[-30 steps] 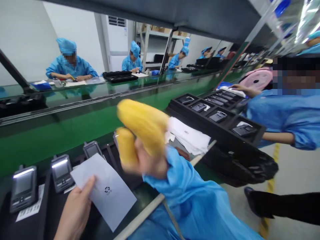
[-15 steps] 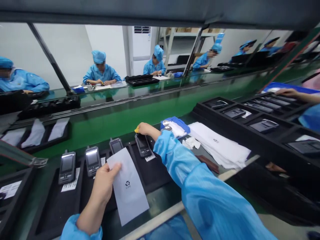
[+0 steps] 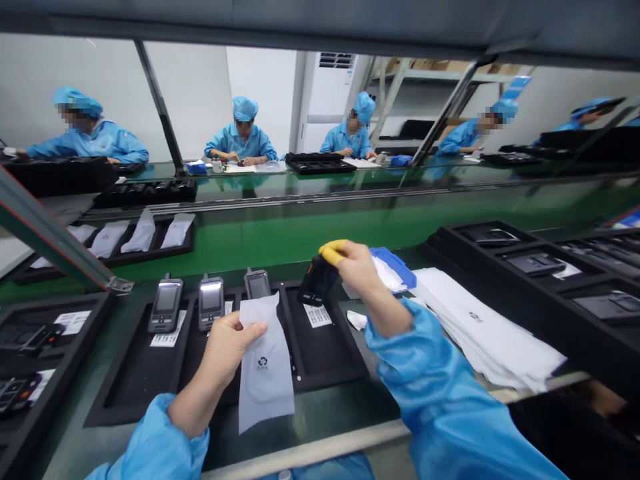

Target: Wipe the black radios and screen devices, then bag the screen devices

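Pinched at its top edge between thumb and fingers, a frosted white plastic bag with a recycling mark hangs from my left hand. My right hand, with yellow covers on its fingertips, grips the top of a black handheld device. The device is tilted and raised at the far end of a black compartment tray, above a printed white label. To the left, three more devices, a left one, a middle one and a right one, rest at the tray's far edge. The bag partly covers the tray.
White bags are stacked at the right, beside a blue bin. More black trays with devices flank the bench, one at left and one at right. A metal post slants at left. Co-workers sit across the green line.
My right hand has lifted the device from the tray and tilted it. The bag in my left hand now hangs more upright. The view has swung left.
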Motion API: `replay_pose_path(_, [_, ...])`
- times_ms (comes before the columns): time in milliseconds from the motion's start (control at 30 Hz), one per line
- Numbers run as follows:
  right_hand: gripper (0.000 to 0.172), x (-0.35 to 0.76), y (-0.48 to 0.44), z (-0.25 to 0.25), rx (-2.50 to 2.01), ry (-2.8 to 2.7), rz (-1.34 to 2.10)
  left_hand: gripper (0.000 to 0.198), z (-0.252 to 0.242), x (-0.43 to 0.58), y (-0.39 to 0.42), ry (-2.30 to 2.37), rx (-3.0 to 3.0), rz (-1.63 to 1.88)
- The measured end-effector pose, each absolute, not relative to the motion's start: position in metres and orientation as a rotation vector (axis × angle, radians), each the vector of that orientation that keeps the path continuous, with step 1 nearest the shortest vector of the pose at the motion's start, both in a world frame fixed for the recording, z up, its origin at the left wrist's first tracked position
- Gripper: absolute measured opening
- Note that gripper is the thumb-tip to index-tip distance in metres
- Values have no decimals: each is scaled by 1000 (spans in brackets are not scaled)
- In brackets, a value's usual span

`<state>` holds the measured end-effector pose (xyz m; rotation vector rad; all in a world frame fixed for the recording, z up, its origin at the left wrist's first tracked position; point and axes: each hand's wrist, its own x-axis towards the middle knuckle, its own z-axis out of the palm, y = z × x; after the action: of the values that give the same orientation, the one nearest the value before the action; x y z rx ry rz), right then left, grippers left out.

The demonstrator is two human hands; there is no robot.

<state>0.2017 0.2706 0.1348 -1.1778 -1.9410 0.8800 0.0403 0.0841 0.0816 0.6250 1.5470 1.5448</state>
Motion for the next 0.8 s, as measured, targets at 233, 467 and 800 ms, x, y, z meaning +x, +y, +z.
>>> replay_pose_path(233, [20,194,228,195,-491,-1411,1013,23,89,45,82,1683,809,1485])
replay_pose_path(467, [27,166,200,181,-455,-1307,1351,22,100,46,69,1685,865,1485])
replay_pose_path(800, [29,167,197,182,-543,-1477,1411,24,94,45,68,1643,871,1489])
